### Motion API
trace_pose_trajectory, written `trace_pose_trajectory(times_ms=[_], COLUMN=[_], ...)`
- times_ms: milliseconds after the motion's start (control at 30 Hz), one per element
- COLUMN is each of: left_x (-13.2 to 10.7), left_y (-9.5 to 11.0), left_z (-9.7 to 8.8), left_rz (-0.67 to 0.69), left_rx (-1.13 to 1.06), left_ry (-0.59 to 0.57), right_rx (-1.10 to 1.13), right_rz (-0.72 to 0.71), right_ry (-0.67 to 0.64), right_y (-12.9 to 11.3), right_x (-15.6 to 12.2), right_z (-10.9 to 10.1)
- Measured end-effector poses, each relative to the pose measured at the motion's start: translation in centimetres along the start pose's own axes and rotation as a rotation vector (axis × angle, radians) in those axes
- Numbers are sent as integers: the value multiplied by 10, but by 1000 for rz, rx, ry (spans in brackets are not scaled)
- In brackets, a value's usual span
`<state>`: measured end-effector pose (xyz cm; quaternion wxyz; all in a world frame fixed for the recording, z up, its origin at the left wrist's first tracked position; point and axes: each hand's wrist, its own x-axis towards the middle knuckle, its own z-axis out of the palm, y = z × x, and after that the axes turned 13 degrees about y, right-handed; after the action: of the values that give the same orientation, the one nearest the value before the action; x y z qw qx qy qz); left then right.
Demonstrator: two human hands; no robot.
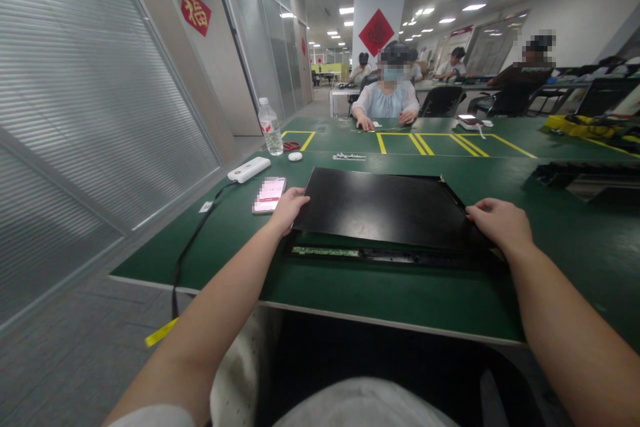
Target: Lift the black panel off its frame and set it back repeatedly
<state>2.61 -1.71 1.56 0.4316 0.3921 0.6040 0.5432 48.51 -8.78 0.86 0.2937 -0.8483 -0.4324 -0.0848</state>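
A thin, glossy black panel (380, 203), like a screen panel, lies tilted over a black frame (415, 257) on the green table. Its near edge is raised off the frame, and a strip of green circuit board (325, 251) shows below it. My left hand (290, 209) pinches the panel's left edge between thumb and fingers. At the right edge, my right hand (500, 221) is closed with thumb and forefinger on the panel's side; whether it also grips the frame there cannot be made out.
Left of the panel lie a phone (269, 195), a white power bank (249, 169) with a black strap, a water bottle (271, 127), red scissors (291, 145) and a white case (295, 156). Black parts (590, 180) lie at right. A person (387, 97) sits across the table (200, 253).
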Motion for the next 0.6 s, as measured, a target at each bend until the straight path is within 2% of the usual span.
trace_pose_trajectory(times_ms=[600], left_x=[2], left_y=[-3], left_z=[0], left_rz=[6], left_rx=[3], left_ry=[-14], right_rx=[-22], right_rz=[-10], right_ry=[3], right_y=[2], right_x=[1], right_z=[2])
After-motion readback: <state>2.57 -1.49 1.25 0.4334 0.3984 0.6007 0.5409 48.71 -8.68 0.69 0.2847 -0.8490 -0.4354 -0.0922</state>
